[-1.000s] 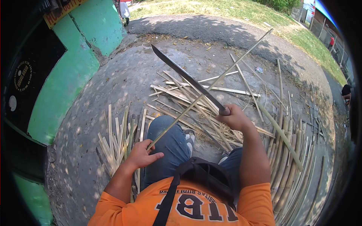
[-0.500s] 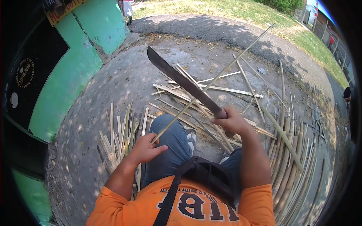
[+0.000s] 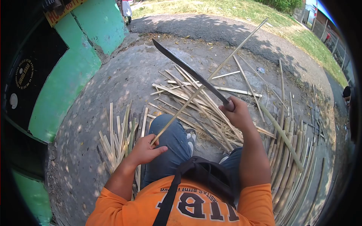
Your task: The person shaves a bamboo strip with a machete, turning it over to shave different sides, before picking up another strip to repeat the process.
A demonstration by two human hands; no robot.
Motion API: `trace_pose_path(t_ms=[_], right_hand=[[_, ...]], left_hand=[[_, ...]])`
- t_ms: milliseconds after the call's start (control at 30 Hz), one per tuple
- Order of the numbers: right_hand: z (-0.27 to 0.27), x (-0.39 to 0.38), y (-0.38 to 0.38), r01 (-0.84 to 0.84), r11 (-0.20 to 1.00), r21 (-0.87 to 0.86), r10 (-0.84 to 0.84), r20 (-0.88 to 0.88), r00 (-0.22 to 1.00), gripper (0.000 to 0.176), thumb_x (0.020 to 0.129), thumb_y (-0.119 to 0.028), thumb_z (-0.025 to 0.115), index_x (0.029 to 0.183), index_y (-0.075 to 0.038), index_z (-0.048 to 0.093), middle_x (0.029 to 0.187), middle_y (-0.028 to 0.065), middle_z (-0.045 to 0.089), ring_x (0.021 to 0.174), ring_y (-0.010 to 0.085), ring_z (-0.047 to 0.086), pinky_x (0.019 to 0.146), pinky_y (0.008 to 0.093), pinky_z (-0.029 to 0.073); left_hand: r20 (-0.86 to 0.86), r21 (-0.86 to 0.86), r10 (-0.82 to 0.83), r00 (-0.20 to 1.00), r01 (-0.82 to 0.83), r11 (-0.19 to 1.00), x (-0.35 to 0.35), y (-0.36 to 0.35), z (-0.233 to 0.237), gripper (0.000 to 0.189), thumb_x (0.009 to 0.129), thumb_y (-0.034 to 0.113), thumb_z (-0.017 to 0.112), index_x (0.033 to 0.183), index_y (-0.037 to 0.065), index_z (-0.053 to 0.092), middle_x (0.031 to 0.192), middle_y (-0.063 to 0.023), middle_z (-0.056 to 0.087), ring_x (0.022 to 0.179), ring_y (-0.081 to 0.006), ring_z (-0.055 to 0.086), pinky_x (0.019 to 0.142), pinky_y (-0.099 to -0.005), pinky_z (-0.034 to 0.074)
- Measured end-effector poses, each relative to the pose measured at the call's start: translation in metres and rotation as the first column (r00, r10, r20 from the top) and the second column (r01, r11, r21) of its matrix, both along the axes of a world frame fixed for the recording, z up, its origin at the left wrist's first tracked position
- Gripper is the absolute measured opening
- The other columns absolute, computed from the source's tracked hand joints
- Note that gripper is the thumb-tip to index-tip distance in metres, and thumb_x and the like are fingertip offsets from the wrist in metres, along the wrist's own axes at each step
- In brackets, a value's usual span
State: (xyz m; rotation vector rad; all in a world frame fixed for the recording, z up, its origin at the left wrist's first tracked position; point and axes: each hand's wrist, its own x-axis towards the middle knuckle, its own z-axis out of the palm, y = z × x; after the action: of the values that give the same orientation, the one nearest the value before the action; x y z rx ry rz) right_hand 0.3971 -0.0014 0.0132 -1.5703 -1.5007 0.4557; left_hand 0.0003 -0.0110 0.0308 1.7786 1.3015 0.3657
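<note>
My left hand (image 3: 146, 150) is closed on the lower end of a long, thin bamboo strip (image 3: 177, 116), which slants up and away to the right above my knee. My right hand (image 3: 237, 113) grips the handle of a machete (image 3: 188, 71). Its dark blade points up and to the left and crosses the strip near the middle of the view. Whether blade and strip touch, I cannot tell. Below them on the ground lies a loose pile of split strips (image 3: 169, 89).
Upright pale strips (image 3: 117, 132) stand left of my knee. Long bamboo poles (image 3: 288, 165) lie at the right. A green wall (image 3: 60, 81) rises on the left. Beyond the concrete are a road (image 3: 181, 27) and grass. A person (image 3: 346, 94) is partly visible at the far right.
My right hand and the machete have moved slightly up and to the right, and the blade has turned to show a narrower face. The strip's far end has shifted slightly up and left.
</note>
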Motion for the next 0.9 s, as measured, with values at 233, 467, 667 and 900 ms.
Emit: trace_pose_path(t_ms=[233, 467, 667, 900], right_hand=[[0.012, -0.034, -0.009, -0.095, 0.981, 0.169, 0.037, 0.315, 0.948, 0.026, 0.082, -0.027, 0.079, 0.09, -0.008, 0.063, 0.078, 0.016, 0.067, 0.074, 0.0399, 0.067, 0.065, 0.0487, 0.052], [0.003, -0.034, -0.004, -0.075, 0.996, -0.057, 0.093, 0.491, 0.866, 0.012, 0.078, -0.019, 0.069, 0.085, -0.01, 0.065, 0.076, 0.0165, 0.068, 0.075, 0.0404, 0.068, 0.068, 0.0509, 0.054], [-0.005, -0.008, 0.002, 0.059, 0.997, 0.04, -0.07, 0.395, 0.916, 0.01, 0.079, -0.017, 0.067, 0.087, -0.01, 0.068, 0.075, 0.0183, 0.068, 0.074, 0.0415, 0.068, 0.067, 0.0522, 0.054], [-0.006, -0.053, -0.006, -0.192, 0.981, 0.005, 0.164, 0.497, 0.852, 0.009, 0.076, -0.017, 0.068, 0.081, -0.011, 0.064, 0.068, 0.0151, 0.065, 0.069, 0.0404, 0.066, 0.065, 0.0515, 0.053]], left_hand=[[0.065, -0.005, -0.005, 0.998, 0.005, 1.0, 0.003, 0.001, -0.01, 0.046, 0.082, 0.038, 0.088, 0.086, 0.006, 0.056, 0.064, 0.0012, 0.048, 0.061, -0.0099, 0.043, 0.055, -0.0303, 0.038], [-0.039, 0.083, 0.0, 0.999, 0.003, 0.997, 0.001, -0.003, -0.006, 0.047, 0.081, 0.039, 0.087, 0.084, 0.004, 0.056, 0.063, -0.0029, 0.051, 0.06, -0.0134, 0.045, 0.055, -0.0328, 0.039], [-0.076, 0.139, 0.016, 0.997, -0.005, 0.99, 0.003, -0.005, 0.004, 0.047, 0.08, 0.039, 0.087, 0.084, 0.002, 0.057, 0.064, -0.0061, 0.052, 0.06, -0.016, 0.048, 0.056, -0.0343, 0.041], [-0.08, 0.172, 0.022, 0.997, -0.008, 0.985, 0.007, -0.004, 0.0, 0.047, 0.08, 0.038, 0.087, 0.082, 0.003, 0.056, 0.063, -0.0062, 0.052, 0.058, -0.0168, 0.048, 0.056, -0.0348, 0.041]])
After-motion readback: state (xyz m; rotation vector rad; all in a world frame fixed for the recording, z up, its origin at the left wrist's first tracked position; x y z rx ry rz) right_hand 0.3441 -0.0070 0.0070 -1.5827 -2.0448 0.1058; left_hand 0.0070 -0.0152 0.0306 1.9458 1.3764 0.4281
